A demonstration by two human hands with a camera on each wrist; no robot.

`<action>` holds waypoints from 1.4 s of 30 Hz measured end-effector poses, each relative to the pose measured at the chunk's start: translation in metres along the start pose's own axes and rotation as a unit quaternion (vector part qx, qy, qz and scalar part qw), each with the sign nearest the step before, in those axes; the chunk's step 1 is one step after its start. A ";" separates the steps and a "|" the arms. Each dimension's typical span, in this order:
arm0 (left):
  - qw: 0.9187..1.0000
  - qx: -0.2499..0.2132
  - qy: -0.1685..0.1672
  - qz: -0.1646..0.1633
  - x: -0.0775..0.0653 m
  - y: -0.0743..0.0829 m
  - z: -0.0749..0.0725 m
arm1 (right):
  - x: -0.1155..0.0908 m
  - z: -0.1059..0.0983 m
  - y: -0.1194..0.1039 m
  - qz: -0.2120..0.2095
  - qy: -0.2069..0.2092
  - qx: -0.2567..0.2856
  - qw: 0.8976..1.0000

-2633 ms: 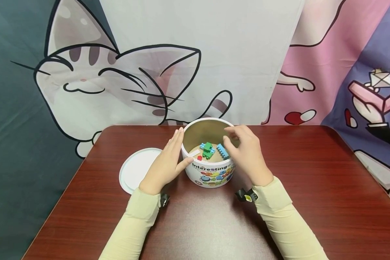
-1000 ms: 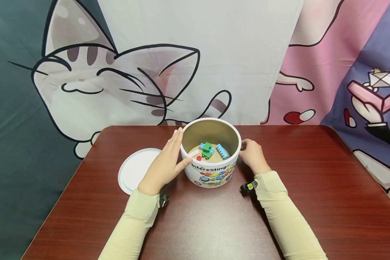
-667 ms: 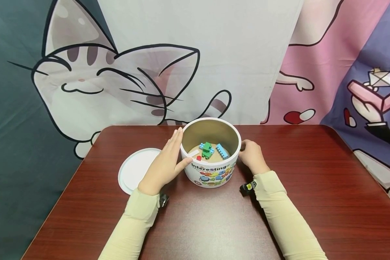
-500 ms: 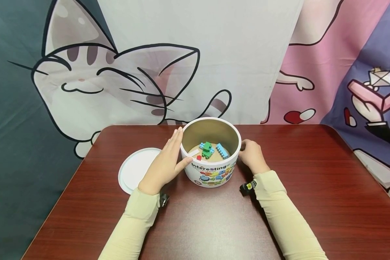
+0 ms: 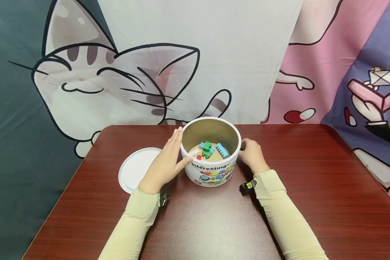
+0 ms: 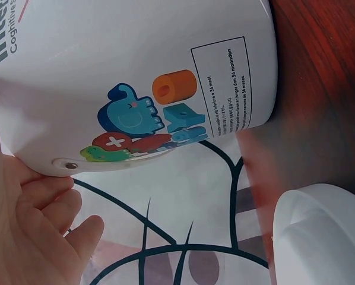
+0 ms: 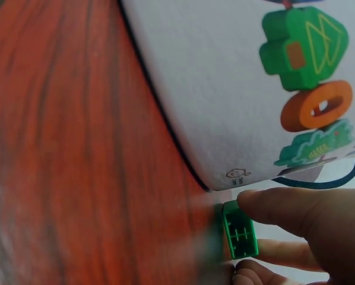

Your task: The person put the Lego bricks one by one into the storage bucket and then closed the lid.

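A white tub (image 5: 211, 176) with "Interesting" printed on its front stands on the table. My left hand (image 5: 164, 164) lies along the tub's left side, fingers straight and thumb across the front rim. In the left wrist view its fingertips are beside the tub's small rivet (image 6: 71, 165). My right hand (image 5: 253, 156) is low at the right of the tub. In the right wrist view its thumb and fingers pinch a green toy brick (image 7: 241, 231), hollow side showing, close to the tub's base; the head view hides this brick. Inside the tub lie a green-and-blue brick cluster (image 5: 207, 150) and a blue brick (image 5: 222, 151).
A white round lid (image 5: 134, 169) lies on the red-brown table (image 5: 312, 187), left of the tub and partly behind the left hand. A white piece (image 5: 193, 152) and a red piece (image 5: 199, 157) are also in the tub. A cartoon-printed cloth (image 5: 240, 47) hangs behind the table.
My right hand has gone from over the tub's right rim down to the outside of its right side, where it has stayed for the last second. The left hand keeps its place.
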State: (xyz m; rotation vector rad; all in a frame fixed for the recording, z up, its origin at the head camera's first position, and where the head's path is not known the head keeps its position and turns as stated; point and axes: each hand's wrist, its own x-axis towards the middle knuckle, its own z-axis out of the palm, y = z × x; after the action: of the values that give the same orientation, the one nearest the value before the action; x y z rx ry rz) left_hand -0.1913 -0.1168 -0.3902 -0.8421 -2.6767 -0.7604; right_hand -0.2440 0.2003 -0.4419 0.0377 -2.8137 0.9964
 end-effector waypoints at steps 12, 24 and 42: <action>1.000 -0.004 -0.005 -0.003 0.000 0.001 -0.001 | 0.000 -0.002 0.001 0.012 0.001 -0.004 1.000; 1.000 -0.001 -0.006 -0.002 0.000 0.001 -0.001 | -0.002 -0.015 -0.003 0.005 0.045 0.016 0.999; 1.000 0.002 -0.005 0.000 0.000 -0.001 0.000 | -0.008 -0.048 -0.031 -0.040 0.119 0.064 0.990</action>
State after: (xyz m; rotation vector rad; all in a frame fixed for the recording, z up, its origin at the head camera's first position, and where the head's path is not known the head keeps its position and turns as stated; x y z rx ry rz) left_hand -0.1919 -0.1172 -0.3900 -0.8468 -2.6851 -0.7541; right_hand -0.2275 0.2056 -0.3871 0.0417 -2.5103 1.0844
